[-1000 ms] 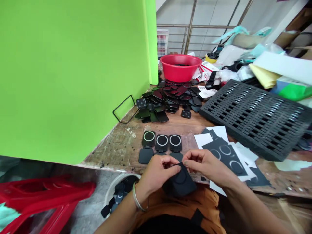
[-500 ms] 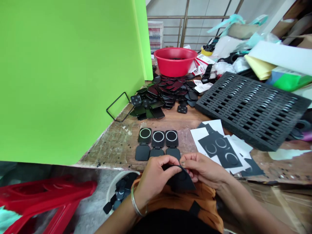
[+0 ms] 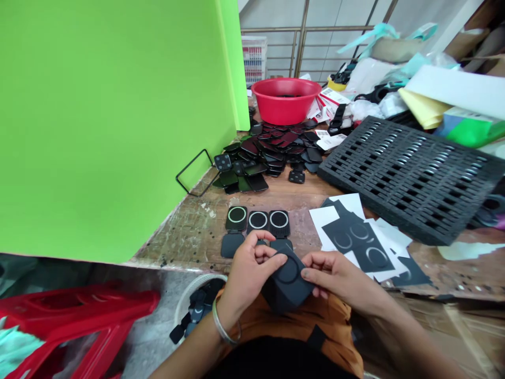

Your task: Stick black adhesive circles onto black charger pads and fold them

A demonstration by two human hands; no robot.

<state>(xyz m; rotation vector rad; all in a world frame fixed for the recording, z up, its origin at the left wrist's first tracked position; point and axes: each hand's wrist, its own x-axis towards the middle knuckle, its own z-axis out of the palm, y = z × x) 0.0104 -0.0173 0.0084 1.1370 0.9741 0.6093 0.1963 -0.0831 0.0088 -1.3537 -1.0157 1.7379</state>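
Between my hands, above my lap, is a dark sheet with ring-shaped outlines [image 3: 287, 297], tilted so its face shows. My left hand [image 3: 249, 271] grips its upper left side, thumb on top near a ring. At the right edge my right hand [image 3: 335, 275] pinches it between thumb and fingers. Just beyond my hands, three folding black plates lie in a row: the left plate [image 3: 236, 217], the middle plate [image 3: 258, 222] and the right plate [image 3: 279, 223], each with a pale ring on its far half. My left hand partly covers the middle one's near half.
A heap of black plates [image 3: 272, 152] lies before a red basin [image 3: 286, 102]. On the right are ring-marked sheets on white paper [image 3: 355, 239] and a slotted black foam tray [image 3: 410, 173]. A green panel [image 3: 118, 131] walls the left. Below stand a bin [image 3: 182, 295] and red stool [image 3: 118, 321].
The dark sheet has turned, and its ring-marked face now shows. My right hand has shifted slightly right and down to its right edge; my left thumb now lies on the face.
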